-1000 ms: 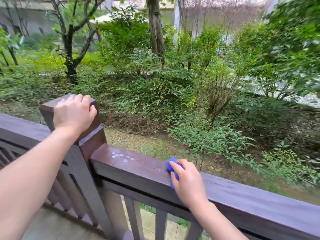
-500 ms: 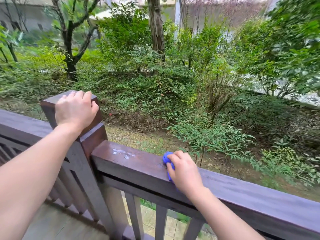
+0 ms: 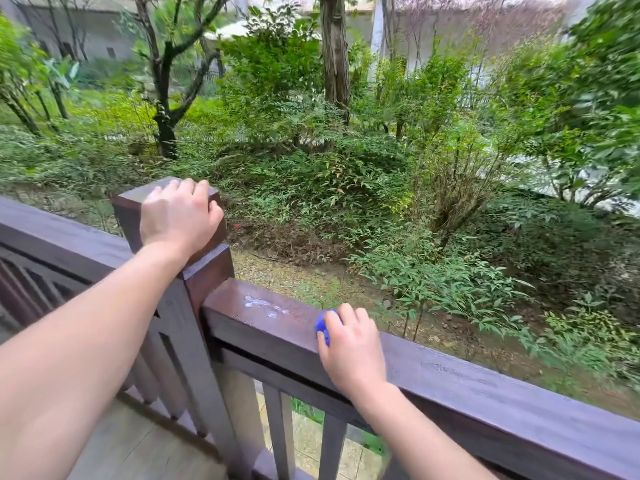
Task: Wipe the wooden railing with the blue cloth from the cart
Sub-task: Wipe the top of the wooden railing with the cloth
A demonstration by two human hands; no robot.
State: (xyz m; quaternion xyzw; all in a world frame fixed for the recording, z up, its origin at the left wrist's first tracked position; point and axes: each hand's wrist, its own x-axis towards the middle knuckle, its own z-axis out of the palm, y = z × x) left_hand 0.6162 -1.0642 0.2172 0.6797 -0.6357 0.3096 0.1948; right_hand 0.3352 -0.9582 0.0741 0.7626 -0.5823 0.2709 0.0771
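Note:
A dark brown wooden railing (image 3: 467, 386) runs from the square post (image 3: 207, 271) down to the lower right. My right hand (image 3: 349, 348) presses a bunched blue cloth (image 3: 322, 325) onto the rail's top, and only the cloth's left edge shows past my fingers. A small patch of water drops (image 3: 265, 305) lies on the rail between the cloth and the post. My left hand (image 3: 178, 214) rests on the post's flat cap with the fingers curled over its far edge.
Another rail section (image 3: 52, 233) continues left of the post, with slats below. Vertical balusters (image 3: 280, 434) stand under the wiped rail. Beyond the railing are shrubs, tree trunks (image 3: 334, 53) and bare ground. Grey floor tiles (image 3: 138, 452) lie at my feet.
My right hand has slid the blue cloth leftward along the rail, closer to the water drops. My left hand has stayed on the post cap.

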